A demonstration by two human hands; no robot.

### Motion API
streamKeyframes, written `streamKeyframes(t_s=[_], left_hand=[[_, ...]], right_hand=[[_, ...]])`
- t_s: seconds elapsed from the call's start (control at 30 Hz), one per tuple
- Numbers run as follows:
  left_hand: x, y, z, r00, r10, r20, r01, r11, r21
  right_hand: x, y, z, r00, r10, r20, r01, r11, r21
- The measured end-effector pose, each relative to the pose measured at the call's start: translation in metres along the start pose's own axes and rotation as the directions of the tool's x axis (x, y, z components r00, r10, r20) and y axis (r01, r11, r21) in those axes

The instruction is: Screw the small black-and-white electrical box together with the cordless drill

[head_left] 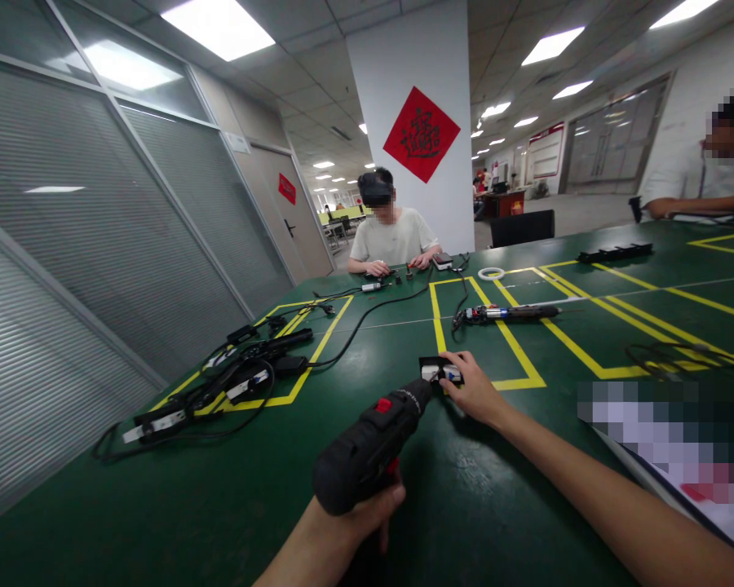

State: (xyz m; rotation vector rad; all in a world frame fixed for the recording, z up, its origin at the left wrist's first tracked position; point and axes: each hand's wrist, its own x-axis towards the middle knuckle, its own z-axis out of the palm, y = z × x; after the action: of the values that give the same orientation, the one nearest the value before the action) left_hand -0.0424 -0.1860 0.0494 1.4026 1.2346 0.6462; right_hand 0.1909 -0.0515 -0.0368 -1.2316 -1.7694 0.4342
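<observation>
My left hand (367, 515) is wrapped round the handle of a black cordless drill (367, 447) with red buttons. The drill points forward and to the right, and its chuck end meets a small black-and-white part (431, 372). Whether the bit touches a screw there is too small to tell. My right hand (470, 390) grips that part at its right side, fingers over the top and thumb nearer me. Part and hand rest at the near left corner of a yellow-taped rectangle on the green table (232, 497).
Black devices with cables (250, 375) lie at the left. Beyond my right hand are a slim electric screwdriver (507, 313), a tape roll (491, 274) and a black rail (615, 253). A co-worker (397, 232) in a headset handles small parts opposite; another person (703, 175) sits far right.
</observation>
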Motion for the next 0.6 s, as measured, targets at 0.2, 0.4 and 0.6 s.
streamKeyframes(t_s=[0.2,0.4,0.6], left_hand=[[-0.0039,0.0041,0.0041,0.998,-0.001,-0.058,0.001,1.0,-0.002],[-0.0091,0.0086,0.0058,0.994,-0.037,-0.1,0.04,0.999,0.028],[-0.0091,0.0081,0.0071,0.992,-0.041,-0.119,0.042,0.999,0.01]], right_hand=[[0.0005,0.0005,0.0,1.0,-0.001,0.002,0.001,1.0,-0.007],[0.001,0.0003,0.0,1.0,-0.002,-0.001,0.002,1.0,-0.012],[0.0001,-0.0011,-0.0015,1.0,0.005,0.005,-0.005,1.0,-0.012]])
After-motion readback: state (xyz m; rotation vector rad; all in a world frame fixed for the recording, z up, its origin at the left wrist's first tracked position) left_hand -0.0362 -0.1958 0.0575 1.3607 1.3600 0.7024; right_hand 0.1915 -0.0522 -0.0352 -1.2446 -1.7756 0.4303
